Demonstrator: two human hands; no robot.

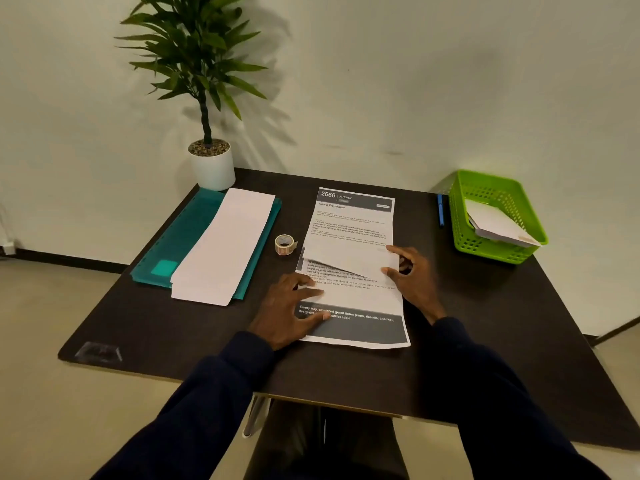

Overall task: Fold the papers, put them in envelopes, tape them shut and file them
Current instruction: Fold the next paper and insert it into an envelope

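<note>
A green leafy plant in a round white pot (212, 165) stands at the far left corner of the dark brown table (173, 334). In front of it lies a flat teal plastic folder (180, 240), with a stack of long white envelopes (225, 247) lying on its right half. Just right of the folder, a small roll of clear tape (284, 244) stands apart on the bare table.

The long printed paper sheet (351, 216) with dark header bands lies flat in the middle of the table. The left hand (289, 311) presses on its lower left part, fingers (310, 292) straight and spread. Across the sheet's middle lies a slanted plain white piece of paper (349, 259); it may be a folded-over part of a sheet, but the view does not settle that. The right hand (414, 273) pinches its right edge between thumb and forefinger, the other fingers curled.

Further right, a thin blue pen (440, 209) lies just beside a lime green plastic mesh basket (491, 249), in which white envelopes (497, 221) lie tilted.
</note>
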